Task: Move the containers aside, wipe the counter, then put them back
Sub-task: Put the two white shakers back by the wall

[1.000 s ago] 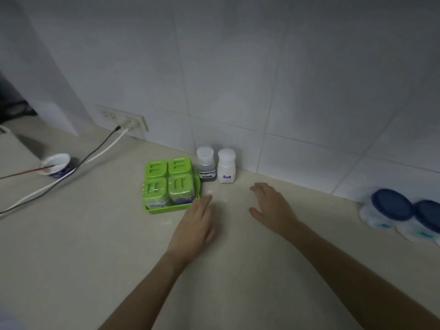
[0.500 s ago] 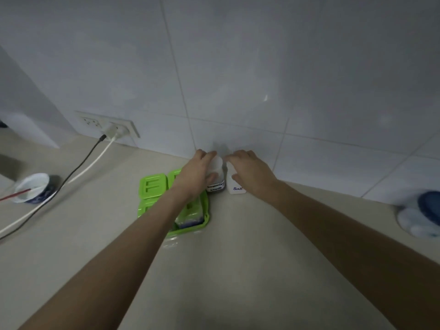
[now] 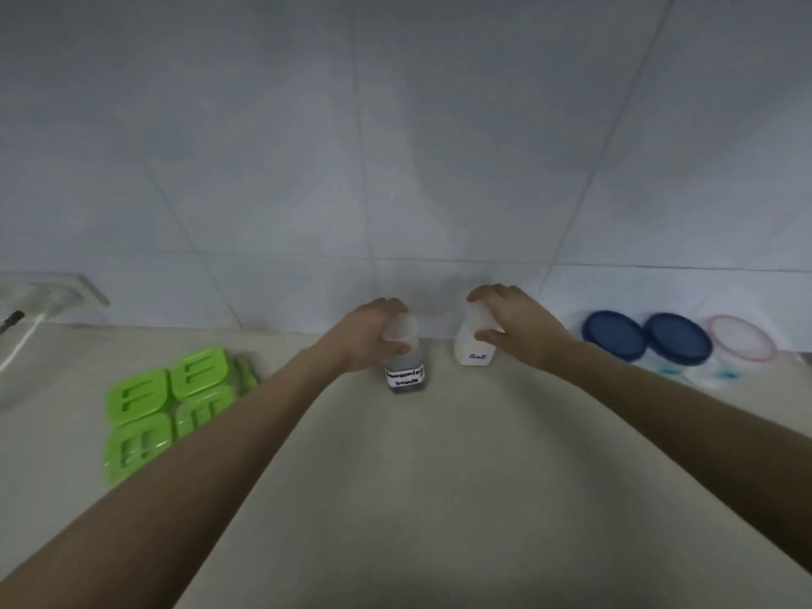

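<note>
Head view: hands (image 3: 367, 334) (image 3: 514, 327) grasp upright seasoning bottle (image 3: 404, 367), salt bottle (image 3: 473, 347)

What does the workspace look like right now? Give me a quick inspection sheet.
Surface: beige counter, bare in the middle, no cloth in view.
Job's things: dark bottle and salt bottle near the wall, apart from each other; green box set to the left.
Clutter: two blue-lidded tubs and a pink-rimmed tub at far right by the wall.
Grippers: left hand gripping the dark bottle's top; right hand gripping the salt bottle's top.
Cables: white cord at the far left edge.
Surroundings: grey tiled wall; wall socket at left.
</note>
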